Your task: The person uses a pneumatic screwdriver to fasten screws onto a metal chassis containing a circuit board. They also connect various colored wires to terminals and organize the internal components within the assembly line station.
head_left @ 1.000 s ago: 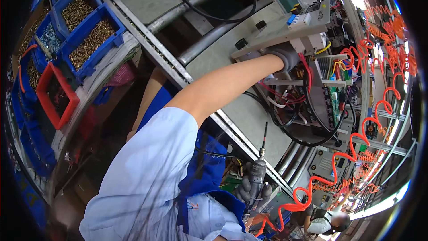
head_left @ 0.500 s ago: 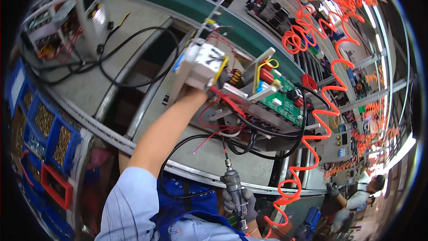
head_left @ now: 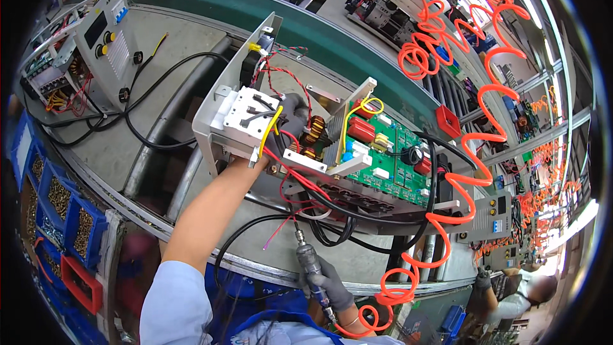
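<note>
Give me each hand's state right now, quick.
Left hand: inside the opened machine, partly hidden behind the white block; open or closed cannot be told.
Right hand: closed, holding the grey power screwdriver.

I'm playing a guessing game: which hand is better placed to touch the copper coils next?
Probably the left hand: it's inside the open machine, close to the copper coils. The right hand is outside, lower down, gripping a power screwdriver.

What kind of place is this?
Probably an electronics assembly line: a green circuit board in an open grey metal chassis, coiled orange hoses, blue plastic bins of brass-coloured fasteners.
</note>
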Demonstrator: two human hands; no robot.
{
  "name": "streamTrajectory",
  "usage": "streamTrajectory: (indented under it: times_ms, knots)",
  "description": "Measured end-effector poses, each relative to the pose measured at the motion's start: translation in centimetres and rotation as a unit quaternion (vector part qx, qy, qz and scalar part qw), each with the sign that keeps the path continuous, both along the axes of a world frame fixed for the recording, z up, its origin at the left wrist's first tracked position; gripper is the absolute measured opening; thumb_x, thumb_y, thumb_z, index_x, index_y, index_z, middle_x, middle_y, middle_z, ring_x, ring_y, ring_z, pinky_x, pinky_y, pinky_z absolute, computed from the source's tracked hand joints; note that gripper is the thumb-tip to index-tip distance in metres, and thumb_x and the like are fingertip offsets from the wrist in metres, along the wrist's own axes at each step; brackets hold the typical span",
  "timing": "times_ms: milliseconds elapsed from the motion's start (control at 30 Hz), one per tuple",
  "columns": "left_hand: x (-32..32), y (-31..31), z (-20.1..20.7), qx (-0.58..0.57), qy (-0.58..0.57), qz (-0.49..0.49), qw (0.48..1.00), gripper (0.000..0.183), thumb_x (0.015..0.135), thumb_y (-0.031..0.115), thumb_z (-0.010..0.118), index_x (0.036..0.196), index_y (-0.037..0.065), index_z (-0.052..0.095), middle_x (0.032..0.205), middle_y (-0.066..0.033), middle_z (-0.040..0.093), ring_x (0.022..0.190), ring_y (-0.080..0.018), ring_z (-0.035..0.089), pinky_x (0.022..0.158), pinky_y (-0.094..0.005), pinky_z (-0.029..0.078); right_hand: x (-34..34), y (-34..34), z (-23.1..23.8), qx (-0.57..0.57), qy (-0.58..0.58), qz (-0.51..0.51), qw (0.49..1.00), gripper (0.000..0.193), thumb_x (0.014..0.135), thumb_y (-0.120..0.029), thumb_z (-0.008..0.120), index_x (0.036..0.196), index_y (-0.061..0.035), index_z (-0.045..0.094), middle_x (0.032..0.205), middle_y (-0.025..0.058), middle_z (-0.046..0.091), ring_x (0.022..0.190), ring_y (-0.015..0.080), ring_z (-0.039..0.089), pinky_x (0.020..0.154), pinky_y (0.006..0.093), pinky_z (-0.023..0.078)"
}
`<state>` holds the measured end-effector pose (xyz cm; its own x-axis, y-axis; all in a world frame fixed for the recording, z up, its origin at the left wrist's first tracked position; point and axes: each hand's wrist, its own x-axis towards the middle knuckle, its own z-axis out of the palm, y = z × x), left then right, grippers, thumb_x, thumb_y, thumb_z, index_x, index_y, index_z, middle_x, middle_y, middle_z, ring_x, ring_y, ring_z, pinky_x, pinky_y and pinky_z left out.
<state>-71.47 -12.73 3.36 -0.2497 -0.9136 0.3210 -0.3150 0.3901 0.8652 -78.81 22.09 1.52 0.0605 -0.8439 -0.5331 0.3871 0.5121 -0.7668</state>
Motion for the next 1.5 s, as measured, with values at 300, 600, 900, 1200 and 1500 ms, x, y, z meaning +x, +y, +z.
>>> streamTrajectory:
  times_ms: [300,600,900,1200,1500]
  knots:
    - [-0.7,-1.6,0.0,0.1,-0.04,-0.045,0.993,0.023,0.073,0.017,0.077,0.089,0.001,0.071,0.084,-0.0148,0.072,0.074,-0.0224,0.07,0.069,-0.0337,0.054,-0.1,-0.9,-1.3,-0.022,-0.039,-0.004,0.999,0.061,0.078,-0.033,0.069,0.123,-0.0016,0.043,0.081,0.008,0.057,0.059,0.0141,0.057,0.052,0.0264,0.047]
    - [-0.6,-0.4,1.2,0.001,-0.061,-0.005,0.998,0.017,0.076,0.013,0.074,0.087,0.002,0.069,0.08,-0.017,0.069,0.073,-0.0276,0.068,0.069,-0.0362,0.053,-0.9,-1.3,-1.4,-0.023,-0.071,0.006,0.997,0.068,0.077,-0.041,0.068,0.125,-0.0007,0.042,0.081,0.0084,0.056,0.057,0.0139,0.055,0.051,0.0255,0.046]
    - [-0.4,-1.2,1.6,0.013,-0.121,-0.052,0.991,0.02,0.075,0.02,0.072,0.088,0.005,0.072,0.08,-0.0147,0.07,0.073,-0.0268,0.069,0.071,-0.0361,0.054,-1.0,-1.3,-2.1,-0.035,-0.079,0.006,0.996,0.073,0.076,-0.044,0.068,0.127,0.0005,0.041,0.079,0.009,0.056,0.056,0.0139,0.055,0.05,0.0249,0.045]
    - [2.5,-1.3,-3.4,-0.038,-0.073,0.156,0.984,0.016,0.076,0.017,0.069,0.088,0.006,0.072,0.084,-0.0128,0.07,0.079,-0.0237,0.068,0.075,-0.0346,0.053,-1.3,-1.7,-2.3,-0.036,-0.102,0.018,0.994,0.075,0.076,-0.044,0.067,0.129,0.0007,0.039,0.08,0.0093,0.057,0.056,0.0142,0.056,0.051,0.0261,0.047]
    - [3.4,-2.7,-5.2,-0.001,-0.085,0.152,0.985,0.02,0.077,0.019,0.068,0.092,0.007,0.07,0.09,-0.0127,0.068,0.084,-0.0248,0.066,0.079,-0.0353,0.051,-1.0,-1.4,-2.7,-0.035,-0.091,0.01,0.995,0.075,0.077,-0.04,0.069,0.132,0.0009,0.038,0.08,0.0091,0.057,0.059,0.014,0.056,0.052,0.0263,0.049]
